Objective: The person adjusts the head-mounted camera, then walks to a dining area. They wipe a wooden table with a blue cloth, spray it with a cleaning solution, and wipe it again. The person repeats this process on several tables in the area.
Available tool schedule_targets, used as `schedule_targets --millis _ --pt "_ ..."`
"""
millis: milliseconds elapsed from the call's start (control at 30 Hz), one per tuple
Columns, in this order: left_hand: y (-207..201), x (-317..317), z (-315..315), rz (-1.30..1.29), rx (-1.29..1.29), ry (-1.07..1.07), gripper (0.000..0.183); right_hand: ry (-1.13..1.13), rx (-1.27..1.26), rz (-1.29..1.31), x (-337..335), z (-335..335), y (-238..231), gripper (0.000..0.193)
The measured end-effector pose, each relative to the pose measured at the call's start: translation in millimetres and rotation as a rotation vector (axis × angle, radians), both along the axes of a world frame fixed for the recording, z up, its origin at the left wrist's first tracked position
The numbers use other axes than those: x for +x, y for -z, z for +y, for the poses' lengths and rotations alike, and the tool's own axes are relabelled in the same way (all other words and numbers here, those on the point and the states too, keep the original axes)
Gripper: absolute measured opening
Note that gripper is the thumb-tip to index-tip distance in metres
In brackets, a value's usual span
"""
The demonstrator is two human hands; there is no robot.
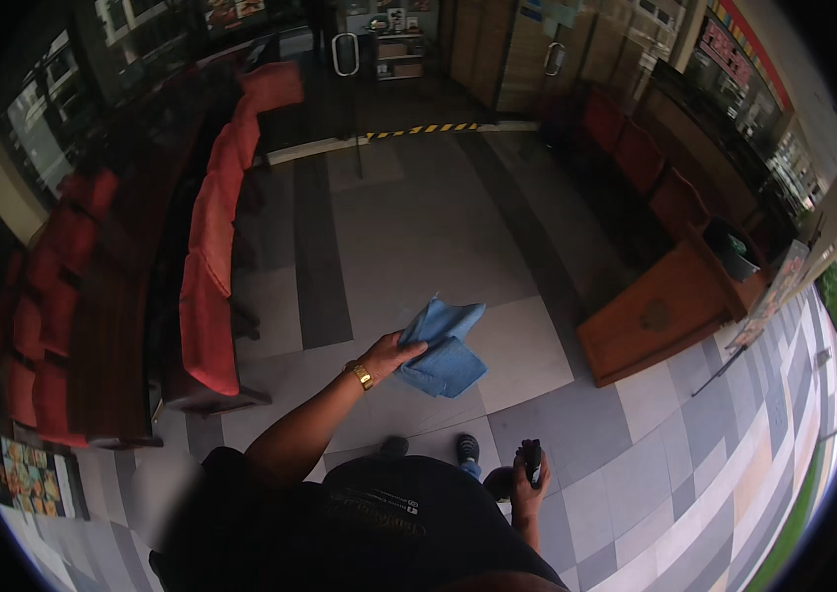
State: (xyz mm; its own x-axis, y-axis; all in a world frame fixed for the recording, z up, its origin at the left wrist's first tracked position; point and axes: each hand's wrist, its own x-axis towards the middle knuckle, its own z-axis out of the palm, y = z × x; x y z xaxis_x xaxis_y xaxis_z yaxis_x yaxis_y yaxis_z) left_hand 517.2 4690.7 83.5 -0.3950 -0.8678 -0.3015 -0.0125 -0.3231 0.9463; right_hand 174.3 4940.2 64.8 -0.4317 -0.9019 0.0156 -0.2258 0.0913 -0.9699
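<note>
My left hand (394,355) is stretched out ahead of me and closed on a folded blue cloth (446,347). The thumb lies on top of the cloth, and its loose corners spread out past the fingers. Lower down at my right side, my right hand (529,501) is wrapped round a small black object (531,462). Only its upper part shows above the fingers, so its exact kind cannot be made out. Both hands are held above the tiled floor (418,217), apart from each other.
Glass doors with metal handles (344,54) stand ahead, behind a yellow-and-black striped strip (423,129). Red chairs (209,261) line a long dark table (122,296) on the left. A wooden podium (660,316) stands at the right, near a sign stand (772,296).
</note>
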Motion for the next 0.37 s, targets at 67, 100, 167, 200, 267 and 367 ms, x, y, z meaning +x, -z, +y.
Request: schedule_targets --millis 67,100,167,200,267,367 --pt "-22.9 -12.5 3.7 -0.286 -0.082 0.009 0.052 -0.209 0.032 -0.054 -22.4 -47.2 -1.7 0.039" --pt "-14.0 -1.2 20.3 -0.398 -0.108 -0.059 0.052 -0.304 0.050 -0.013 -35.5 -69.0 -0.8 0.039" --pt "38.2 15.2 74.3 -0.640 -0.119 -0.160 0.051 -0.503 0.082 0.022 -48.8 -114.9 3.9 0.040" --pt "96.0 36.7 127.3 -0.751 -0.051 -0.259 0.057 -0.623 0.084 0.028 -49.7 -136.5 1.6 0.039" --pt "190.9 83.4 264.3 -1.061 0.416 -0.161 0.060 -0.825 0.084 0.030 -51.6 -173.2 -1.0 0.039" --pt "224.0 79.4 451.3 -1.198 1.000 -0.183 0.066 -0.957 0.149 -0.050 -66.5 -218.9 14.7 0.044"
